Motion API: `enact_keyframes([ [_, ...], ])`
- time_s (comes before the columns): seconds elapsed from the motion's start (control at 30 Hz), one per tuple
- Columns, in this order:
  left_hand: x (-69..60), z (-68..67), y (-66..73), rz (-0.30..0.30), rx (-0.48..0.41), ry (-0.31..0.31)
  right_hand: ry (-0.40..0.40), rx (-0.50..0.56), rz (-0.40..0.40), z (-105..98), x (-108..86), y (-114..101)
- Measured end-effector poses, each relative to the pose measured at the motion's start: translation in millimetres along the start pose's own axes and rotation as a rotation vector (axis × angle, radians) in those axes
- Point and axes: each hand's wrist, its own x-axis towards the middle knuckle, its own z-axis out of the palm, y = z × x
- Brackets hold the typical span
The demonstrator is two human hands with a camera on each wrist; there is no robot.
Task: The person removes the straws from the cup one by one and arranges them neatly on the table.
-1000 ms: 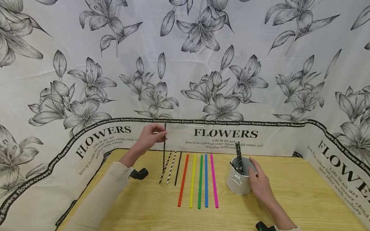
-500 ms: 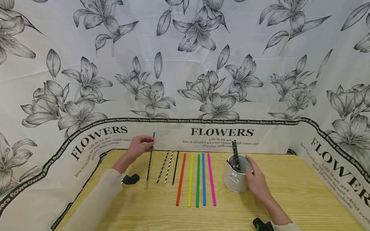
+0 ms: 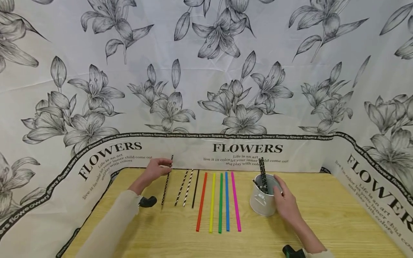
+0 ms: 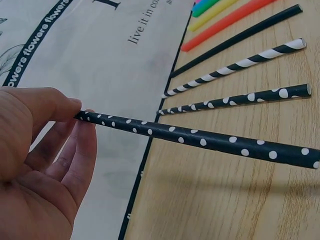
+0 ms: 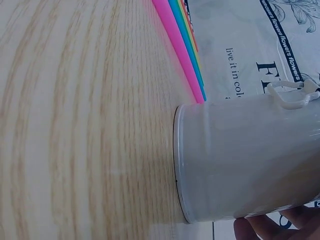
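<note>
Between thumb and fingertips, my left hand (image 3: 155, 170) pinches a black paper straw with white dots (image 4: 200, 139) near its far end. The straw slants down toward the table, left of the row of straws; in the head view its lower end is at or just above the wood. Closest to it in the row lies a black straw with white spots (image 4: 225, 101), then a black-and-white striped straw (image 4: 240, 66). At the right, my right hand (image 3: 287, 205) grips the side and rim of a small white metal bucket (image 3: 260, 205). Several black patterned straws (image 3: 263, 175) stand in the bucket.
Farther right in the row lie a plain black straw (image 3: 195, 190), then red (image 3: 202, 201), yellow (image 3: 212, 202), green (image 3: 221, 202), blue (image 3: 227, 201) and pink (image 3: 236, 201) straws. A flower-printed cloth (image 3: 180, 150) rises behind the wooden table (image 3: 335, 215).
My left hand has carried the dotted straw left, away from the spotted one, and lowered it toward the table. My right hand stays at the bucket. The head view has shifted slightly.
</note>
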Motion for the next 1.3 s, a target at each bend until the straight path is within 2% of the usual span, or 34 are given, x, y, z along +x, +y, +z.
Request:
enact_keyframes([
  [0.2, 6.2, 4.4, -4.4, -0.033, 0.052, -0.011, -0.004, 0.012, -0.001, -2, 1.1, 0],
  [0.5, 10.2, 12.4, -15.7, -0.076, 0.031, -0.001, -0.002, 0.012, 0.003, -2, -0.1, 4],
  [0.73, 11.5, 18.4, -25.8, -0.079, 0.044, 0.015, -0.003, 0.015, -0.003, -1, -0.2, 2],
  [1.07, 20.6, 30.4, -45.3, -0.088, 0.09, 0.037, -0.001, 0.012, -0.018, -2, -1.6, 4],
  [1.3, 24.3, 34.5, -50.6, -0.091, 0.135, 0.055, -0.005, 0.028, -0.026, -2, -2.3, 5],
])
